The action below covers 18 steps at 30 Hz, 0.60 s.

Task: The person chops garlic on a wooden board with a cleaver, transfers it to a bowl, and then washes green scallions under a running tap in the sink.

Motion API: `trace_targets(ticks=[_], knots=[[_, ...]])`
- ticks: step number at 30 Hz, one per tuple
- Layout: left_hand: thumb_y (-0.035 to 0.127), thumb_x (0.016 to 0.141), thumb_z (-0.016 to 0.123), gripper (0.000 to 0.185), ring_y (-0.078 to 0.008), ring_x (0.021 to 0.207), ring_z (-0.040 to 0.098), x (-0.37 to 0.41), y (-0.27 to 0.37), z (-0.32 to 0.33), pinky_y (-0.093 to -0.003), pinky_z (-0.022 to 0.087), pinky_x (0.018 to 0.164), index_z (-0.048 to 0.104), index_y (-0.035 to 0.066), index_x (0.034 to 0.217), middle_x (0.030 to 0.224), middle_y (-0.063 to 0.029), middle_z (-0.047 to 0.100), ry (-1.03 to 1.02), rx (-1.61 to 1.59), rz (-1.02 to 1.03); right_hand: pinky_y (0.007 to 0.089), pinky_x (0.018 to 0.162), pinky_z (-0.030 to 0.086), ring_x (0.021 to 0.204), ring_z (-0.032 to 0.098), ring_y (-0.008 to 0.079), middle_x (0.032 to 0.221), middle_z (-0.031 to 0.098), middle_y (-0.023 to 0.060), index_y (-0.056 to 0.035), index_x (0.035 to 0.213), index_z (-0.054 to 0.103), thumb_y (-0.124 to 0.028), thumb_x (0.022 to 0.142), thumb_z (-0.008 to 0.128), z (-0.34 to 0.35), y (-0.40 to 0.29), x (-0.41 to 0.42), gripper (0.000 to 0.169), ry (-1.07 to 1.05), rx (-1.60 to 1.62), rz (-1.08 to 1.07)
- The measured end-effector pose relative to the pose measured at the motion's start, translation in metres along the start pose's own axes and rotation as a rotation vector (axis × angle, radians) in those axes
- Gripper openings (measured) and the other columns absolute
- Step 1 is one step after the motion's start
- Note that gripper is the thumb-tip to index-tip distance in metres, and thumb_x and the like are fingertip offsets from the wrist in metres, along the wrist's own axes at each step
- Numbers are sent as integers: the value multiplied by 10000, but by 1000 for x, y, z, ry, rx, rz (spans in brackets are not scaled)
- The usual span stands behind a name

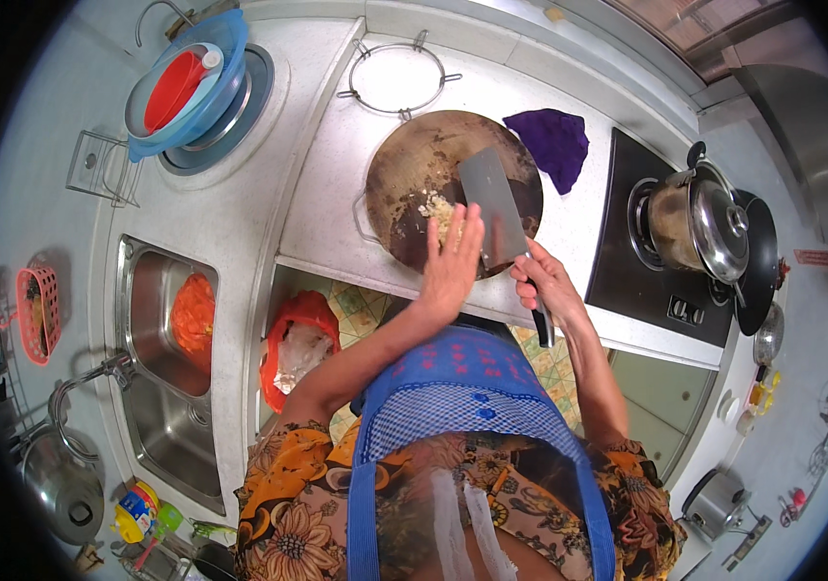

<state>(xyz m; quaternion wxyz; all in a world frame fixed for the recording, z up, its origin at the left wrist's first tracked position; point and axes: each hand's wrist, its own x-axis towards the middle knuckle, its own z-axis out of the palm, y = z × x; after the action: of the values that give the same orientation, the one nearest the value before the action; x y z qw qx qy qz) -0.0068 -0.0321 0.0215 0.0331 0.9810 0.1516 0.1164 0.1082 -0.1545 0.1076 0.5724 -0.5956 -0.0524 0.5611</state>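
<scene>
A round wooden chopping board point(414, 156) lies on the white counter, its surface dark with stains. My right hand point(548, 279) grips the black handle of a cleaver point(492, 207), whose broad blade rests over the right part of the board. Flat and with fingers stretched out, my left hand point(451, 265) is over a small heap of pale chopped food, perhaps garlic point(437, 206), just left of the blade. The fingers hide part of that heap. Loose bits are scattered around it.
Behind the board stand a wire ring stand point(395, 78) and a purple cloth point(554, 145). At right, a lidded steel pot point(682, 225) sits on the black gas hob point(621, 269). Left are stacked basins point(229, 80) and a steel sink point(167, 443) holding an orange bag point(193, 314).
</scene>
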Motion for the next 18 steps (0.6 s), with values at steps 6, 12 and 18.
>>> trace_targets(ticks=[6, 12, 18], knots=[[103, 830, 435, 533, -318, 1385, 170, -8, -1, 19, -552, 114, 1101, 373, -27, 1343, 1489, -149, 210, -46, 75, -88, 155, 387, 306, 484, 344, 15, 702, 411, -37, -130, 1360, 369, -143, 955, 464, 7, 0, 10, 416, -8, 27, -10], [-26, 785, 467, 577, -366, 1372, 170, 7, -23, 10, -587, 114, 1077, 322, -93, 1339, 1477, -212, 172, 22, -66, -144, 161, 396, 302, 484, 341, 18, 711, 417, -33, -128, 1375, 369, -148, 954, 469, 7, -3, -2, 434, -27, -75, 19], [-74, 757, 462, 620, -379, 1373, 157, 39, -25, -11, -591, 107, 1078, 287, -96, 1351, 1478, -218, 163, 100, -143, -119, 177, 407, 321, 496, 354, 27, 710, 406, -34, -111, 1374, 365, -150, 952, 465, 12, -7, -20, 436, -48, -97, 70]])
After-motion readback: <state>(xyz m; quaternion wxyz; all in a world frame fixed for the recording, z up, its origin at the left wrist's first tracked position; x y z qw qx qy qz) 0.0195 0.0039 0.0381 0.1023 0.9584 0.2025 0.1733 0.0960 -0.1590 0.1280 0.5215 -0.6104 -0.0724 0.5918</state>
